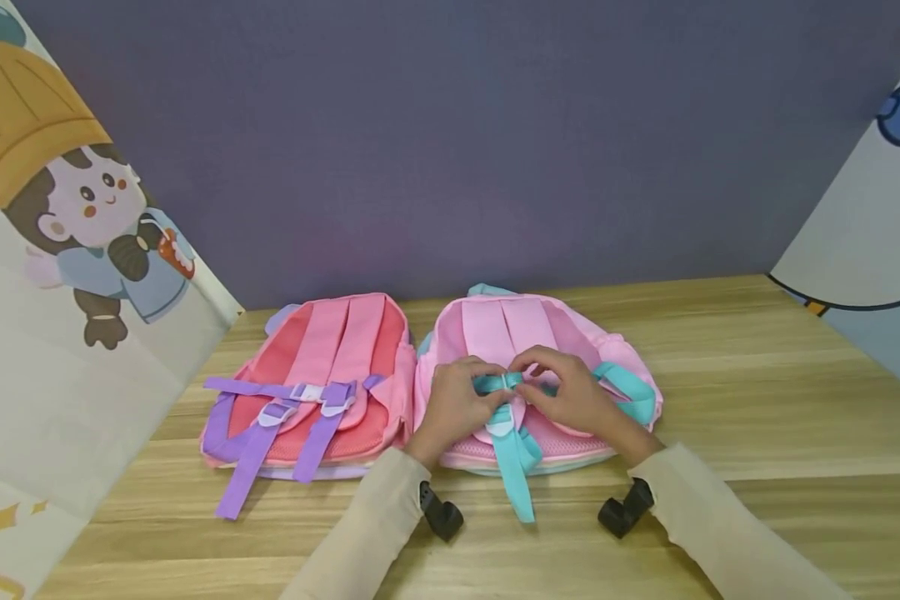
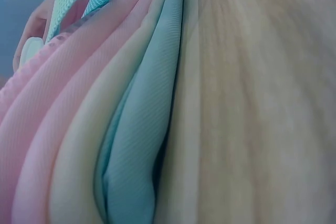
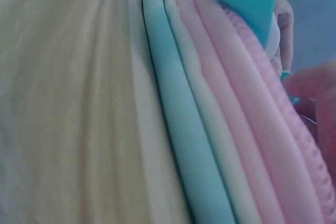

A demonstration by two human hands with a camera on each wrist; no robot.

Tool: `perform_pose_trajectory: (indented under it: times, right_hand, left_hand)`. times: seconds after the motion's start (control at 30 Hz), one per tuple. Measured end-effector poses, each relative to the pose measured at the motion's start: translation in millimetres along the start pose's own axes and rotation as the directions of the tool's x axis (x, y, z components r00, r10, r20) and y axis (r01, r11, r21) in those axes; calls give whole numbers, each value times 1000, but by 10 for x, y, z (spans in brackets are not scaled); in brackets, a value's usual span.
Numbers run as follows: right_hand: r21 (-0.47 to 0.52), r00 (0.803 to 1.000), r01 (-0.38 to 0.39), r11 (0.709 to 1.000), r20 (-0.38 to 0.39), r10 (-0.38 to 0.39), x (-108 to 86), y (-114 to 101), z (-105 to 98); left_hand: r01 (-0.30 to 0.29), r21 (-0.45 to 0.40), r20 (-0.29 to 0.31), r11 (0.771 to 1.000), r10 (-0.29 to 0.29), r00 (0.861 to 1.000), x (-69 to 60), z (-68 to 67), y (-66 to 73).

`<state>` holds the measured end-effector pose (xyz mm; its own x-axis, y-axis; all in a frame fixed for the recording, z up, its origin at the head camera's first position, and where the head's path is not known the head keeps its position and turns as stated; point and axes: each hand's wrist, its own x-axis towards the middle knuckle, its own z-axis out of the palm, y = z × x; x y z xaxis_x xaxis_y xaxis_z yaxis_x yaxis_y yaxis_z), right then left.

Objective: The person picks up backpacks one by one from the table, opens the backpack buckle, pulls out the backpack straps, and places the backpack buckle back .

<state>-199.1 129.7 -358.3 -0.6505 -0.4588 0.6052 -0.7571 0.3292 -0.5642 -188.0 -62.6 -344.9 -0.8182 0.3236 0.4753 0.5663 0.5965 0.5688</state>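
A light pink backpack [image 1: 450, 333] with teal straps lies back side up on the wooden table. Over its middle, the left hand [image 1: 457, 404] pinches the left part of a teal strap piece [image 1: 487, 384] at a small buckle. From the other side the right hand [image 1: 570, 396] pinches the same piece between thumb and fingers. Just below, a white buckle [image 1: 500, 421] has a teal strap end [image 1: 513, 483] hanging toward the table's front. In the right wrist view, the right hand's fingers [image 3: 310, 85] show at the pack's edge, partly hidden.
To the left, touching the light pink pack, lies a coral and pink backpack [image 1: 277, 358] with purple straps [image 1: 251, 471] and white buckles. A dark grey panel [image 1: 495, 150] stands behind the wooden table [image 1: 757, 400]. Printed cartoon sheets flank both sides.
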Motion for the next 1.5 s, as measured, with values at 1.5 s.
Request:
perform_pose_trajectory:
  times: [1.5]
  right_hand:
    - [-46, 992, 92, 995, -87, -96, -1, 14, 53]
  left_hand:
    - [44, -14, 9, 999, -44, 999, -6, -7, 7]
